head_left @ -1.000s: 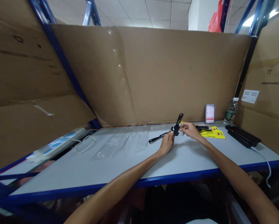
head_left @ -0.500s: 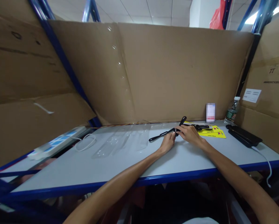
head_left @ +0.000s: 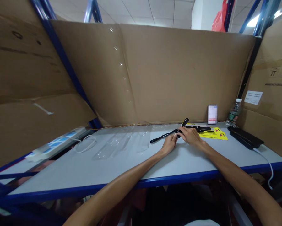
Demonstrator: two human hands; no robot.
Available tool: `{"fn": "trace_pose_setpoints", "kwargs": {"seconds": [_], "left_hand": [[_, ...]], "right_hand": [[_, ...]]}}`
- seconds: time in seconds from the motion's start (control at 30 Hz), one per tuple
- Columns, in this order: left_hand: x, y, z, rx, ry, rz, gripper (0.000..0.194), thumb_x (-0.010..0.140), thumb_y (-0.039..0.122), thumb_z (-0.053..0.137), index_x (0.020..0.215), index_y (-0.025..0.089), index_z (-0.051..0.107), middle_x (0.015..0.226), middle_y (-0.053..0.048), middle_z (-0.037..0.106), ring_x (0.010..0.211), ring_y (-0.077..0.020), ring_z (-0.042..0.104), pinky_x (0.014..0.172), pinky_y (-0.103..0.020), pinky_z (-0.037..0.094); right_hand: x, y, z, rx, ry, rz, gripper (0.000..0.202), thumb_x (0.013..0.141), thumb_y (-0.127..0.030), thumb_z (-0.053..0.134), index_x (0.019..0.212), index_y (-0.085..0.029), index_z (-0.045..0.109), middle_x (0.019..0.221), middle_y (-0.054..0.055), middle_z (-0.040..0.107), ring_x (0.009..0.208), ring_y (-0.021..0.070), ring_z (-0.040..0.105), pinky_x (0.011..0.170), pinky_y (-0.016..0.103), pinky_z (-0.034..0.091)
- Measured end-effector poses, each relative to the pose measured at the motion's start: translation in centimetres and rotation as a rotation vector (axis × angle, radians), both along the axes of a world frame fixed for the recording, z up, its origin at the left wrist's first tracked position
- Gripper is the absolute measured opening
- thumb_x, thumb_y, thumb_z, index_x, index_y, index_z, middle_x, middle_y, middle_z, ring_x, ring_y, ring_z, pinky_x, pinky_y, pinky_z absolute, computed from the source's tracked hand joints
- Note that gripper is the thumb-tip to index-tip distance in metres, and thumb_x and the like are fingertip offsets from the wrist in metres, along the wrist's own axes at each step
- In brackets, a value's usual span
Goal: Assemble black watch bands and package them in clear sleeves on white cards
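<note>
Left hand (head_left: 169, 143): grasping the black tool (head_left: 173, 132) near its middle, thumb toward the joint.
Right hand (head_left: 191, 136): fingertips pinched at the same joint; whether a small part sits between them cannot be told.
Black tool location: far side of the table (head_left: 84, 172), right of centre; one handle points left, one arm angles up to the far side.
Change: right fingers were at the joint's right side one second ago, a small shiny piece below them; they now cover the joint. Work appears centred there.
Right side: black item (head_left: 203, 129) on yellow cards (head_left: 216, 134), just beyond the right hand; phone (head_left: 212, 114) and bottle (head_left: 234, 113) farther right.
Left side: clear plastic pieces (head_left: 112, 144), apart from the hands.
Obstruction: fingers hide the joint; the black item crowds the right hand's far side.
</note>
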State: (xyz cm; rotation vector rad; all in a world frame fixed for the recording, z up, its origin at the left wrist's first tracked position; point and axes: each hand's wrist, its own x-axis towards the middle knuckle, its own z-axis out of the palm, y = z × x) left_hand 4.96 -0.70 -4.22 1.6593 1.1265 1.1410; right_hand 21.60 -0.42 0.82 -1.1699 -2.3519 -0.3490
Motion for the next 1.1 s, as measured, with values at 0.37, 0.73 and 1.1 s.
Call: {"fn": "trace_pose_setpoints", "kwargs": {"seconds": [0.37, 0.73, 1.1], "left_hand": [[-0.1, -0.8, 1.1, -0.21, -0.324, -0.082, 0.04, 0.087, 0.06, 0.056, 0.081, 0.022, 0.044, 0.052, 0.01, 0.035, 0.037, -0.0067, 0.027, 0.037, -0.018, 0.014], [-1.1, -1.3, 2.9, -0.457, -0.469, -0.43, 0.033, 0.079, 0.041, 0.072, 0.088, 0.017, 0.052, 0.055, 0.01, 0.031, 0.041, -0.0043, 0.024, 0.033, -0.015, 0.011], [-1.1, -2.0, 2.6, -0.543, -0.226, -0.578, 0.036, 0.086, 0.049, 0.066, 0.091, 0.014, 0.059, 0.051, 0.008, 0.039, 0.037, -0.0055, 0.028, 0.03, -0.017, 0.01]], "right_hand": [[-1.4, 0.7, -1.4, -0.173, 0.538, -0.043, 0.024, 0.097, -0.041, 0.057, 0.104, -0.019, 0.063, 0.074, 0.001, 0.067, 0.067, 0.0168, 0.061, 0.064, 0.025, 0.037], [0.0, 2.6, -0.1, -0.77, 1.273, 0.182, 0.051, 0.078, -0.068, 0.067, 0.074, -0.02, 0.053, 0.056, -0.006, 0.05, 0.037, 0.0057, 0.038, 0.034, 0.02, 0.02], [5.8, 4.8, 0.6, -0.849, 0.997, 0.037, 0.031, 0.077, -0.042, 0.072, 0.066, -0.019, 0.055, 0.043, -0.009, 0.039, 0.035, 0.0061, 0.029, 0.037, 0.021, 0.016]]}}
